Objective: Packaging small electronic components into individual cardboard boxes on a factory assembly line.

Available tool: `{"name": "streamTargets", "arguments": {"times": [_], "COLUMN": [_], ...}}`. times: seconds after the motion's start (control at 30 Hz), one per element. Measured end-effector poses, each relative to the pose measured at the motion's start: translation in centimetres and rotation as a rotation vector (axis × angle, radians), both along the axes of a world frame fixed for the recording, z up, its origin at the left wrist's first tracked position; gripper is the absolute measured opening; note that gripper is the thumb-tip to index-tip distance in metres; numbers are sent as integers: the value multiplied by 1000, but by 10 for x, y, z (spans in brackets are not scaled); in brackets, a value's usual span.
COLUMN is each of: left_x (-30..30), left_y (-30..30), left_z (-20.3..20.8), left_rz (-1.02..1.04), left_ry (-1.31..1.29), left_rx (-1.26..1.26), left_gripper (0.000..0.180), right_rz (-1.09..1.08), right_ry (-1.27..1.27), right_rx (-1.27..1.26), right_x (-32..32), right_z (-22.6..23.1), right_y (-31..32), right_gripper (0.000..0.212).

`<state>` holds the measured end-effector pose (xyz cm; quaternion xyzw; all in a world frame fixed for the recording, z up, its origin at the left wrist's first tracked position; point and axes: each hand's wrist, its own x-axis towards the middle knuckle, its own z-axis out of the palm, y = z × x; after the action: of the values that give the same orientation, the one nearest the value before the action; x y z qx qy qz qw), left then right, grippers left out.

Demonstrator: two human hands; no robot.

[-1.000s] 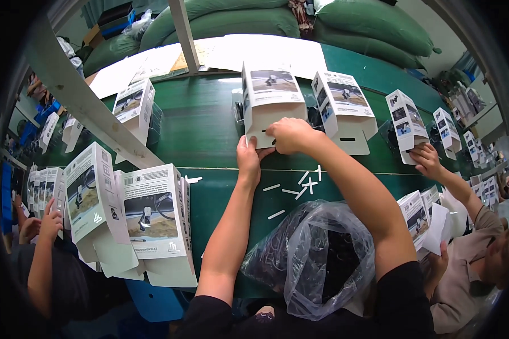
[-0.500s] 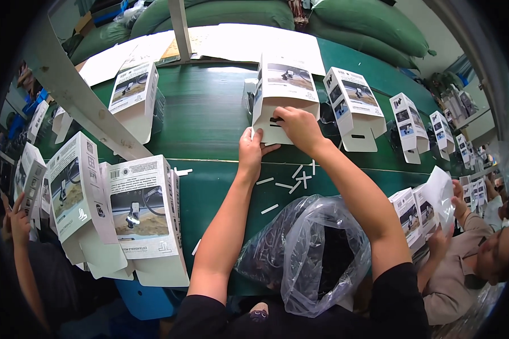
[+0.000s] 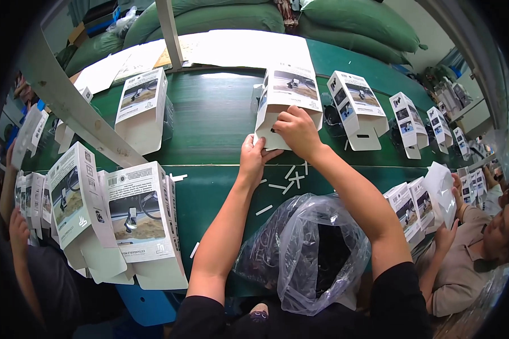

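Head view showed the white printed cardboard box (image 3: 293,89) toward one o'clock, erected but its plain white flap (image 3: 272,141) not yet closed, left hand (image 3: 251,160) clamping the flap's edge, right hand's (image 3: 295,131) fingertips pinched together on a small black piece (image 3: 273,130).

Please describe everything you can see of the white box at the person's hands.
The white box looks like thin card, printed on its upper panel with a photo and small dark text; its left side carries smaller pictures. Its open end faces the person, a plain pale flap extending toward them. It sits on the green table. The left hand grips the flap's near-left corner; the right hand, pinching a small dark piece, is over the flap. Its contents are hidden.
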<state>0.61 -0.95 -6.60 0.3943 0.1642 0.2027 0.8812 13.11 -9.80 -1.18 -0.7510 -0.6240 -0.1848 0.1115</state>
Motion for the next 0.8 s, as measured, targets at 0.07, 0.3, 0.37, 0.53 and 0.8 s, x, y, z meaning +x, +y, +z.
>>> {"name": "streamTargets", "arguments": {"times": [0.07, 0.3, 0.37, 0.53, 0.8], "left_x": [1, 10, 2, 0, -10], "left_y": [-2, -8, -5, -4, -4], "left_z": [-5, -1, -1, -1, 2], "left_rz": [-7, -90, -90, -140, -136], "left_ry": [-4, -21, -7, 106, 195], "left_rx": [-2, -12, -10, 43, 159], "left_gripper": [25, 26, 26, 30, 30], "right_rz": [-3, 27, 12, 201, 154], "right_ry": [70, 292, 562, 529, 179], "right_rx": [-26, -25, 0, -696, -589], "right_x": [-1, -24, -63, -135, -151], "right_z": [-2, 47, 104, 97, 37], "right_y": [-10, -74, -99, -198, -212], "right_gripper": [14, 28, 25, 14, 18]}}
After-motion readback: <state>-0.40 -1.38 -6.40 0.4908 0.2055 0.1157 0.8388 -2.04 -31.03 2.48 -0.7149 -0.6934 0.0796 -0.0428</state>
